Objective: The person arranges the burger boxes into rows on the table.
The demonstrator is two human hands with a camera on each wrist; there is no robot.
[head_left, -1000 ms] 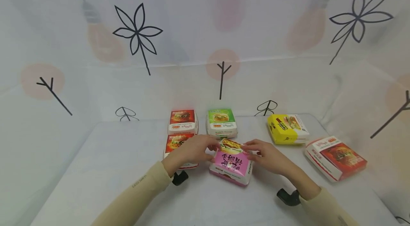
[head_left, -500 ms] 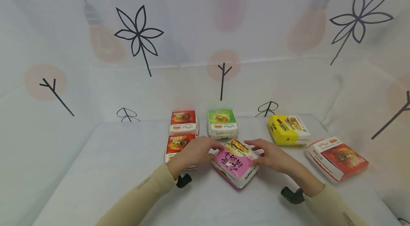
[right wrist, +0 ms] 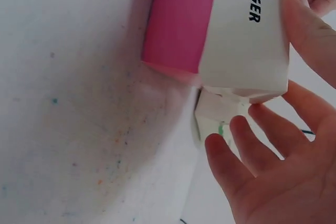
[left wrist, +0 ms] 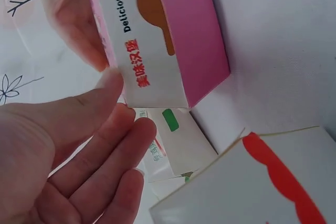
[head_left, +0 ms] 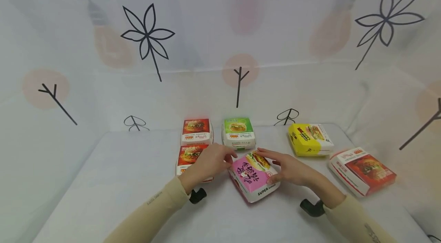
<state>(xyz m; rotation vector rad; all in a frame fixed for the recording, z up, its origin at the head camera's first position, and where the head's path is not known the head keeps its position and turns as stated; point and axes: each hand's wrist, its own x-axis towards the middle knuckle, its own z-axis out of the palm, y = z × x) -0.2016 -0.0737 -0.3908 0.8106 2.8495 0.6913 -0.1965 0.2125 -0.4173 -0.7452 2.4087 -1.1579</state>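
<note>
A white curtain [head_left: 193, 97] printed with flowers and bulbs hangs behind a white-covered table [head_left: 131, 174]. In the head view, the pink box [head_left: 249, 172] sits askew near the table's middle, in front of the green box [head_left: 238, 132]; the left hand [head_left: 208, 160] pinches its left corner, while the right hand [head_left: 293, 168] spans its right corner, thumb on the near side. The step seems to be adjusting its angle; the next move probably calls for light, even pressure. The back red box [head_left: 196, 130] and front red box [head_left: 189, 155] stand left, the yellow box [head_left: 310, 139] and tilted red box [head_left: 361, 170] right. The left wrist view adds a side panel with a brown shape and red characters, hidden from above, and shows the outer fingers off the box. The right wrist view alone reveals coloured specks [right wrist: 119, 162] on the cloth; whether the base lies fully flat cannot be told.
</note>
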